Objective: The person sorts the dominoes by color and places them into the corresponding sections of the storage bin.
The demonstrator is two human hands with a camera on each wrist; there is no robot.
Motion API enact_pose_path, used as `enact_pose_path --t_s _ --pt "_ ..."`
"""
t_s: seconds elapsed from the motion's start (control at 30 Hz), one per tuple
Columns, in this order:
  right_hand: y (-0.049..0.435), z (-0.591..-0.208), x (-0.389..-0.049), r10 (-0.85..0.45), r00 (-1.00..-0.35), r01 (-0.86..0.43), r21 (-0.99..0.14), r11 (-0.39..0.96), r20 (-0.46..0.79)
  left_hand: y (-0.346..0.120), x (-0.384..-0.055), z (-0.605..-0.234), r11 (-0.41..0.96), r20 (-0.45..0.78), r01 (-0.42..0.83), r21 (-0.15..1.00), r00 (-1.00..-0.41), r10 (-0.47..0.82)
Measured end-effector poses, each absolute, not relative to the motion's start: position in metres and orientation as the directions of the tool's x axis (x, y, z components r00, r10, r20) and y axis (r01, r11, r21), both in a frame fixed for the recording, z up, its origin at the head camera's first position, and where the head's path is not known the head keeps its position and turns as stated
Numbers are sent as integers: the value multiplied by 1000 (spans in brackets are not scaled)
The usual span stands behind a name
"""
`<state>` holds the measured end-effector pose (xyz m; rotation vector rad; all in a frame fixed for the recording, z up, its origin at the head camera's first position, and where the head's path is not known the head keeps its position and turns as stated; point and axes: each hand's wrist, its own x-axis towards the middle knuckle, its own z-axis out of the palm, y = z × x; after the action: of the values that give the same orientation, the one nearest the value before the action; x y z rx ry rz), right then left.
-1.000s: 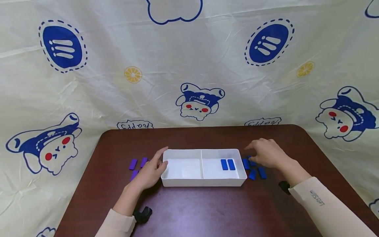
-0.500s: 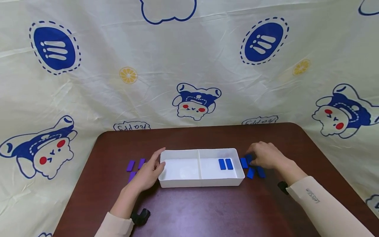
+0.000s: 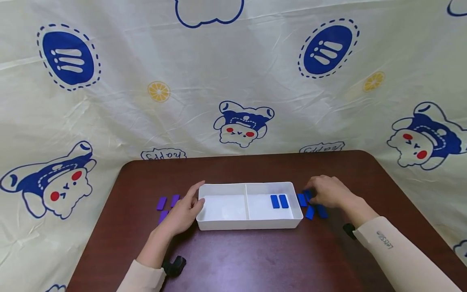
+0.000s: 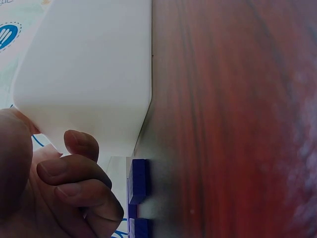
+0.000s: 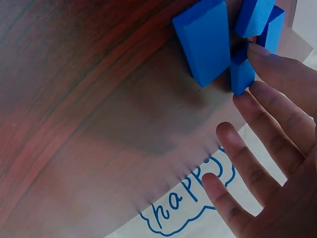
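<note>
A white box with two compartments stands on the table; two blue blocks lie side by side in its right compartment. My left hand is at the box's left end, its index finger reaching to the back corner and its fingertips against the end wall. To the right of the box, my right hand pinches a small blue block between thumb and index finger, the other fingers spread. Several more blue blocks lie around it, partly hidden by that hand in the head view.
Several purple blocks lie on the dark brown table left of the box, some partly behind my left hand. A printed cloth hangs behind the table's far edge.
My right hand has lowered onto the blue blocks, and its thumb and index finger have closed on one. The left hand stays at the box. The head view has shifted slightly.
</note>
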<state>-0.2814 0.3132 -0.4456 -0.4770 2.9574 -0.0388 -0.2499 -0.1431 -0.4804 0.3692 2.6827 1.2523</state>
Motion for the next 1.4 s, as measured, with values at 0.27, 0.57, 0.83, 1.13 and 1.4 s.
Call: enact_pose_path --t_s 0.27,0.57,0.83,1.13,1.4 --pt "312 -448 -285 -298 -943 -291 -69 954 -145 -144 -250 -479 626 -32 160 763 -958 285" --pt "311 -447 -286 -304 -941 -298 -61 953 -149 -144 -250 -480 624 -20 168 763 -959 283" --pt "312 -443 -285 -323 -936 -321 -35 946 -139 -144 -250 -481 620 -30 159 768 -959 283" --pt "310 -434 -284 -337 -937 -337 -21 941 -94 -143 -251 -479 624 -30 162 765 -958 286" --pt "304 -427 -282 -376 -925 -376 -6 927 -56 -143 -251 -480 623 -30 161 766 -958 285"
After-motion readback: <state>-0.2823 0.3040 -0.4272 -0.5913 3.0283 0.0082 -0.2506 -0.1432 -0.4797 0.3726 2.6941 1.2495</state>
